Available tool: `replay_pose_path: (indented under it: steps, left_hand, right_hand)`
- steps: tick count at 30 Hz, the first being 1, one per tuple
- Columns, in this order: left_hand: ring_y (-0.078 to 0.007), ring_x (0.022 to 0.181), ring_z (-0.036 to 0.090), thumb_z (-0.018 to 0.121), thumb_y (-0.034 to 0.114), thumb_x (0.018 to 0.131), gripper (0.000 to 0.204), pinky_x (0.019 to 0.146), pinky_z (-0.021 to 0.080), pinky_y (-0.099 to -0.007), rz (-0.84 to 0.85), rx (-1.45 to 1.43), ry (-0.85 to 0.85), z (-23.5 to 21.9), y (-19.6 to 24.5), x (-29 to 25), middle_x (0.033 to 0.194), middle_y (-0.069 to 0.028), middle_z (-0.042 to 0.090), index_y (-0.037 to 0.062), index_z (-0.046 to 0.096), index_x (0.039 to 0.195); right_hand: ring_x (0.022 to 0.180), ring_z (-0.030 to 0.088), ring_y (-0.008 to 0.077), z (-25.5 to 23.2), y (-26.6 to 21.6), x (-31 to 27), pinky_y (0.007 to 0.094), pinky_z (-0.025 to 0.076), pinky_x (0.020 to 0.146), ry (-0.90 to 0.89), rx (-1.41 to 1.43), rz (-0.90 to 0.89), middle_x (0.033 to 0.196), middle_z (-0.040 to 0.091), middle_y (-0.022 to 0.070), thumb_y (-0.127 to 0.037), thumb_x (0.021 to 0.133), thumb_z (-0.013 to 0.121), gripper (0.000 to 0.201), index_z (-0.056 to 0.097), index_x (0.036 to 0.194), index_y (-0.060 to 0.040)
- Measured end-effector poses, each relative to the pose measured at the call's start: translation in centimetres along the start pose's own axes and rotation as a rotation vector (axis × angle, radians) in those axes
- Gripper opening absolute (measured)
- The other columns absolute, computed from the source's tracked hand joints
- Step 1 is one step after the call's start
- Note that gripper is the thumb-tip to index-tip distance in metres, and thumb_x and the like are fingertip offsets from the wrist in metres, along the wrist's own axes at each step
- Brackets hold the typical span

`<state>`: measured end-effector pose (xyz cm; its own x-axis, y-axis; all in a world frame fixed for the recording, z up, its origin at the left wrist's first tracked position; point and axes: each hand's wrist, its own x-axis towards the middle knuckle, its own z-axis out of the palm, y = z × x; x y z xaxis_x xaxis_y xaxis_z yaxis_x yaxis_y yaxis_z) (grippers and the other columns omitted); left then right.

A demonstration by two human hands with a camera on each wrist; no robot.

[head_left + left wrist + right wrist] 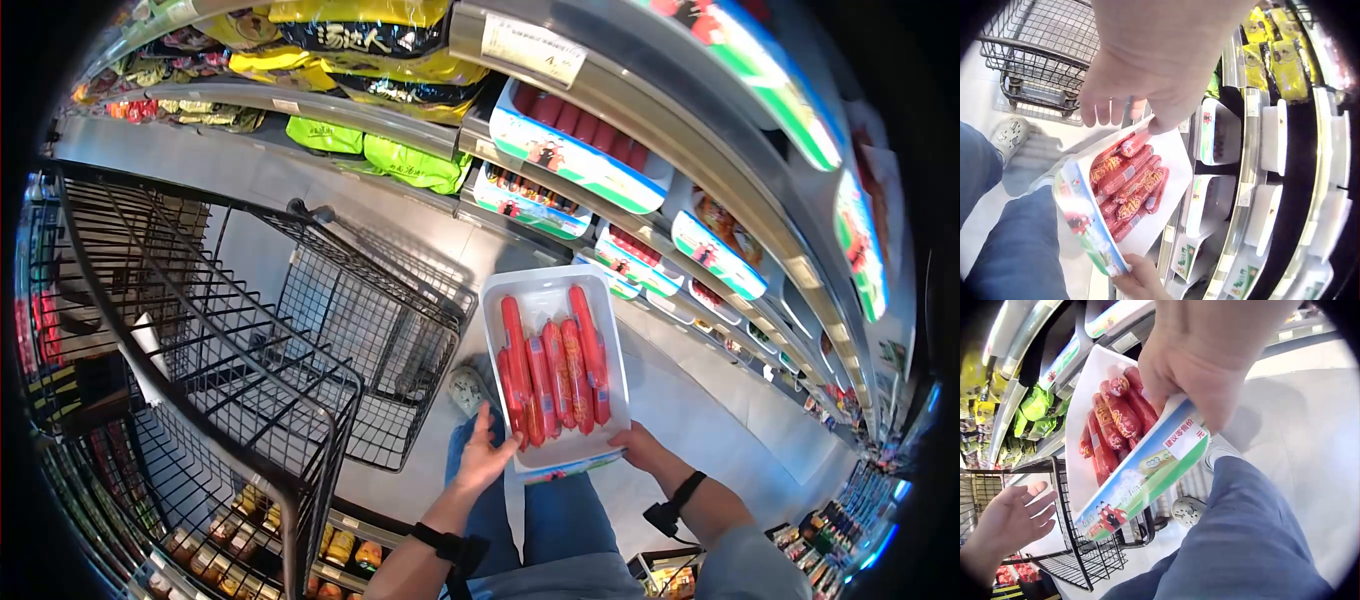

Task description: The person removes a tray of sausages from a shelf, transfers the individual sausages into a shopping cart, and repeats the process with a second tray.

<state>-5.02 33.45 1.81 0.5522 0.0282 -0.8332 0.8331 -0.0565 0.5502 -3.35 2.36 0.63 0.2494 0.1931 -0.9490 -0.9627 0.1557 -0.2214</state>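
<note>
A white plastic tray (612, 300) with a printed front label is held out over the legs. Several red-wrapped sausages (555, 375) lie side by side in it, some overlapping. My right hand (645, 447) grips the tray's near right corner, and in the right wrist view its fingers curl over the rim beside the price tag (1185, 439). At the near left corner is my left hand (484, 462), its fingers spread and its thumb tip right at the rim. From the right wrist view, that left hand (1016, 519) has its palm turned up and nothing in it.
To the left stands a black wire shopping cart (330, 390). Refrigerated shelves (690, 240) with similar labelled trays run along the right. Yellow packages (380, 70) and green packages (410, 160) fill shelves at the far side. A shoe (466, 390) shows on the floor below the tray.
</note>
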Motion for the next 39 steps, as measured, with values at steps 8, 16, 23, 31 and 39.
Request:
replay_pose_path:
  steps: [8, 16, 23, 31, 39]
  left_hand:
    - [-0.0297, 0.122, 0.038, 0.049, -0.001, 0.076, 0.073, 0.100, 0.031, -0.0339, 0.631, 0.020, -0.214, -0.6, 10.2, -13.8, 0.129, -0.0212, 0.038, 0.0016, 0.013, 0.140]
    - [-0.0474, 0.114, 0.036, 0.055, 0.002, 0.072, 0.077, 0.096, 0.036, -0.0407, 0.886, 0.220, -0.102, -7.1, 15.1, -25.9, 0.128, -0.0295, 0.031, -0.0033, 0.014, 0.137]
    - [-0.0370, 0.104, 0.051, 0.061, 0.002, 0.066, 0.071, 0.084, 0.044, -0.0374, 0.845, 0.046, 0.278, -14.8, 16.6, -33.8, 0.118, -0.0228, 0.044, -0.0027, 0.031, 0.130]
    - [-0.0215, 0.110, 0.051, 0.057, -0.004, 0.061, 0.083, 0.092, 0.039, -0.0310, 0.697, -0.378, 0.427, -20.0, 12.8, -35.7, 0.122, -0.0142, 0.051, 0.0003, 0.025, 0.138]
    - [-0.0228, 0.129, 0.031, 0.050, -0.009, 0.059, 0.088, 0.103, 0.028, -0.0307, 0.669, -0.493, 0.396, -20.3, 9.4, -33.9, 0.138, -0.0151, 0.033, 0.0031, 0.020, 0.141]
  right_hand:
    - [0.097, 0.056, 0.0198, 3.6, -3.5, -17.9, 0.0323, 0.044, 0.084, -0.090, -0.084, -0.229, 0.104, 0.058, 0.0079, 0.001, 0.070, 0.056, 0.047, 0.050, 0.116, 0.0007]
    - [0.088, 0.052, 0.0100, 14.0, -10.1, -31.2, 0.0266, 0.042, 0.076, -0.067, -0.503, -0.541, 0.095, 0.058, 0.0016, 0.000, 0.075, 0.058, 0.037, 0.052, 0.112, -0.0005]
    - [0.087, 0.053, 0.0092, 23.7, -12.4, -32.3, 0.0253, 0.043, 0.076, -0.300, -0.676, -0.547, 0.094, 0.058, 0.0015, 0.001, 0.075, 0.058, 0.037, 0.051, 0.112, -0.0001]
    - [0.086, 0.055, 0.0111, 31.6, -11.4, -30.8, 0.0261, 0.045, 0.075, -0.441, -0.992, -0.528, 0.095, 0.059, 0.0051, 0.003, 0.075, 0.054, 0.039, 0.049, 0.114, 0.0012]
    - [0.088, 0.055, 0.0127, 34.3, -10.0, -29.9, 0.0270, 0.044, 0.077, -0.442, -0.972, -0.460, 0.094, 0.059, 0.0062, 0.002, 0.074, 0.050, 0.039, 0.049, 0.113, 0.0012]
